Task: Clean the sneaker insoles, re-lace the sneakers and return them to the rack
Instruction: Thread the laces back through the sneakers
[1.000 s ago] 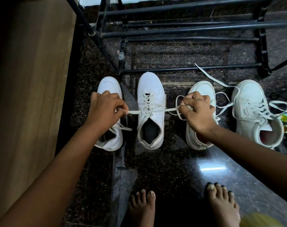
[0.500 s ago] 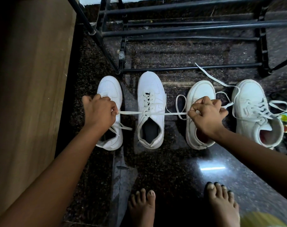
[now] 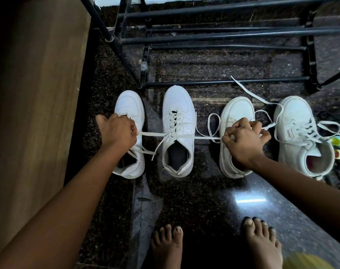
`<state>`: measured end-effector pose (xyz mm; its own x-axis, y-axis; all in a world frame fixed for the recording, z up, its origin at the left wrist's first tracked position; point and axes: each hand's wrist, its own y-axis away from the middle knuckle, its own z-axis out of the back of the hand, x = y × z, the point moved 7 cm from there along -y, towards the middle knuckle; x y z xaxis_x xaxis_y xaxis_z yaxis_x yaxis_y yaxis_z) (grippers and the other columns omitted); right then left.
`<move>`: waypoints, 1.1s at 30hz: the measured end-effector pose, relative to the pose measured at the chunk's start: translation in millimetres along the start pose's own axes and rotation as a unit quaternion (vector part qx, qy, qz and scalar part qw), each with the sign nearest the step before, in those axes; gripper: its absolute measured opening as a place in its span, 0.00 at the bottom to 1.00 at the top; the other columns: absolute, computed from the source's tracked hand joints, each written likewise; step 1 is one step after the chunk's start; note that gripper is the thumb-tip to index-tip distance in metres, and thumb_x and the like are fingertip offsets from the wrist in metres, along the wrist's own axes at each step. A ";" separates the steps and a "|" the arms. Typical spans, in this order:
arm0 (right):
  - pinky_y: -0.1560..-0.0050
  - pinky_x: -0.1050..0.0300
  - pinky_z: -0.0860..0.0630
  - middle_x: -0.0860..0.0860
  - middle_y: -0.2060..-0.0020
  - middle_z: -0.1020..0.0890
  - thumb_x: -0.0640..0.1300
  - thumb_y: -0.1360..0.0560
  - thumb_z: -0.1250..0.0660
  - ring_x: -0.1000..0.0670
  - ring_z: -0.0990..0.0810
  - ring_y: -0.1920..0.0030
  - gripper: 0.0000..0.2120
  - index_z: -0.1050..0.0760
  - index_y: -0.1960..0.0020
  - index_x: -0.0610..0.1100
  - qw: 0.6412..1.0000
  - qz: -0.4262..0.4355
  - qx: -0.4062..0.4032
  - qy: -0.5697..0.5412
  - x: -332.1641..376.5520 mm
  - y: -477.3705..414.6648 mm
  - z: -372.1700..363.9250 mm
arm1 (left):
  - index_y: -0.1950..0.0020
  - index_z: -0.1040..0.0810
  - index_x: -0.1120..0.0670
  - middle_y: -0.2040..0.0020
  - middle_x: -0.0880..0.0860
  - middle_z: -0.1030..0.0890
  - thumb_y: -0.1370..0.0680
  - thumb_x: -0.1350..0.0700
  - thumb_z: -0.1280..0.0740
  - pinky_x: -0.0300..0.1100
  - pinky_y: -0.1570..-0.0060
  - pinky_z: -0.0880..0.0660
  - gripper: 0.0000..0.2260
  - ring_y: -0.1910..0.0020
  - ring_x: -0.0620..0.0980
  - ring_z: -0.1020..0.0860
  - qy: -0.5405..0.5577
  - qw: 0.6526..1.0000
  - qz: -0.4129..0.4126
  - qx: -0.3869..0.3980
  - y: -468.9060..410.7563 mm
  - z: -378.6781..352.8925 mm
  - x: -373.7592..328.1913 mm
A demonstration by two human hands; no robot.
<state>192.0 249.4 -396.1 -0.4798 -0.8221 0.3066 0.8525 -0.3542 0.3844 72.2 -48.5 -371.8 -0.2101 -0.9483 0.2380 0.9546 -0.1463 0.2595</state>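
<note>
In the head view, four white low-top sneakers of smooth, leather-like material stand in a row, toes away from the person, on a polished dark speckled stone floor (image 3: 194, 191). They sit just in front of the lowest bar of a black tubular metal shoe rack (image 3: 223, 36).

The left hand (image 3: 117, 133) is curled, its fingertips pinching one end of a flat white woven lace (image 3: 202, 137). It hovers over the far-left sneaker (image 3: 129, 103), near the floor's left edge beside a tall brown wood-grain panel (image 3: 39, 94). The right hand (image 3: 243, 138) is fisted around the lace's other end above the third sneaker (image 3: 236, 107).

Between the hands the lace runs straight and taut across the second sneaker (image 3: 178, 105), crossing in a knot over its tongue. Criss-crossed lacing fills the eyelets above, and a dark insole (image 3: 178, 156) shows in the rounded opening. Two loose tails droop toward the floor at the knot's left, and a soft loop curls beside the right fist.

The fourth sneaker (image 3: 293, 113), nearest the floor's right edge, is laced, with a reddish lining. Its long ribbon-like lace (image 3: 248, 90) trails toward the rack. A small bright multicoloured object (image 3: 338, 141) lies just beside it, too cropped to identify.

Two bare feet (image 3: 167, 247) rest on the glossy floor at its near edge.
</note>
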 end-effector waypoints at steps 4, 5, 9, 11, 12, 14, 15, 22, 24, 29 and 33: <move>0.36 0.43 0.46 0.50 0.46 0.30 0.50 0.25 0.39 0.44 0.40 0.38 0.09 0.20 0.52 0.51 1.000 0.002 -0.002 0.012 1.2 0.0 0.1 | 0.63 0.19 0.46 0.61 0.44 0.20 0.27 0.53 0.34 0.45 0.50 0.49 0.06 0.51 0.44 0.29 0.005 1.000 0.000 -0.004 0.2 0.6 -1.1; 0.36 0.43 0.47 0.50 0.46 0.30 0.50 0.24 0.39 0.44 0.40 0.39 0.09 0.21 0.52 0.51 1.000 0.005 -0.006 0.013 1.8 0.1 1.1 | 0.62 0.19 0.46 0.61 0.44 0.20 0.26 0.53 0.34 0.45 0.50 0.49 0.06 0.51 0.45 0.29 0.007 1.000 -0.004 -0.007 0.5 1.9 -2.0; 0.35 0.41 0.47 0.51 0.46 0.29 0.53 0.23 0.40 0.44 0.38 0.40 0.10 0.22 0.51 0.52 0.999 0.033 -0.014 0.014 4.6 2.0 3.7 | 0.61 0.19 0.46 0.63 0.44 0.24 0.25 0.53 0.34 0.47 0.50 0.48 0.06 0.50 0.48 0.28 0.045 0.998 -0.044 -0.021 2.9 6.9 -4.1; 0.34 0.38 0.46 0.52 0.47 0.28 0.56 0.23 0.41 0.43 0.37 0.40 0.11 0.23 0.51 0.53 0.998 0.055 -0.009 0.015 8.1 4.9 1.3 | 0.60 0.19 0.46 0.64 0.44 0.26 0.25 0.52 0.32 0.50 0.47 0.44 0.05 0.51 0.49 0.28 0.114 0.992 -0.053 -0.029 5.0 7.1 -2.2; 0.34 0.37 0.45 0.52 0.47 0.27 0.58 0.23 0.42 0.44 0.36 0.40 0.13 0.23 0.50 0.54 0.998 0.066 -0.008 0.015 10.1 7.0 -0.2 | 0.60 0.19 0.46 0.64 0.44 0.26 0.26 0.51 0.31 0.52 0.47 0.41 0.04 0.51 0.50 0.28 0.157 0.985 -0.055 -0.036 6.3 6.3 -2.1; 0.34 0.37 0.46 0.53 0.47 0.26 0.60 0.24 0.44 0.44 0.34 0.40 0.15 0.23 0.48 0.54 0.995 0.093 -0.013 0.022 17.1 12.0 -3.5 | 0.60 0.19 0.46 0.65 0.44 0.27 0.27 0.48 0.31 0.55 0.48 0.37 0.03 0.53 0.49 0.28 0.236 0.969 -0.056 -0.053 11.0 6.6 -3.9; 0.34 0.37 0.47 0.53 0.46 0.26 0.59 0.23 0.43 0.44 0.33 0.40 0.14 0.24 0.47 0.53 0.994 0.107 -0.016 0.031 20.6 14.9 -4.8 | 0.59 0.19 0.45 0.64 0.43 0.27 0.28 0.47 0.32 0.56 0.49 0.36 0.04 0.53 0.48 0.28 0.264 0.961 -0.057 -0.067 14.0 8.6 -7.1; 0.37 0.36 0.46 0.52 0.46 0.23 0.59 0.26 0.50 0.43 0.30 0.41 0.23 0.24 0.42 0.52 0.985 0.156 -0.052 0.049 25.2 26.4 -7.3 | 0.44 0.21 0.46 0.46 0.48 0.25 0.28 0.49 0.30 0.46 0.47 0.46 0.13 0.42 0.52 0.30 0.257 0.957 -0.075 -0.112 32.4 19.8 -35.1; 0.39 0.44 0.45 0.53 0.47 0.23 0.57 0.27 0.52 0.45 0.30 0.43 0.23 0.23 0.43 0.53 0.989 0.123 -0.080 -0.013 12.9 21.1 5.8 | 0.46 0.20 0.46 0.46 0.48 0.24 0.30 0.47 0.33 0.42 0.50 0.49 0.14 0.42 0.52 0.29 0.254 0.956 -0.092 -0.113 35.9 22.1 -44.2; 0.48 0.53 0.26 0.47 0.50 0.19 0.41 0.27 0.44 0.45 0.21 0.52 0.15 0.21 0.48 0.45 0.949 0.010 -0.130 -0.286 -56.2 -4.0 31.8 | 0.47 0.20 0.46 0.47 0.46 0.24 0.30 0.49 0.34 0.40 0.51 0.50 0.13 0.43 0.51 0.29 0.276 0.943 -0.151 -0.111 51.3 28.9 -79.5; 0.70 0.73 0.33 0.49 0.54 0.18 0.31 0.27 0.42 0.64 0.26 0.71 0.17 0.22 0.46 0.45 0.919 -0.098 -0.119 -0.362 -112.5 -8.2 25.3 | 0.46 0.21 0.46 0.48 0.45 0.22 0.29 0.48 0.36 0.43 0.53 0.47 0.13 0.45 0.48 0.30 0.280 0.924 -0.244 -0.087 71.9 38.0 -132.0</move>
<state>233.7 356.1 -411.7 -0.5671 -0.2499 0.7848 0.7149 -0.6226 0.3183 160.5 76.8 -349.0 -0.5285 -0.7476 -0.4022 0.8053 -0.5914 0.0412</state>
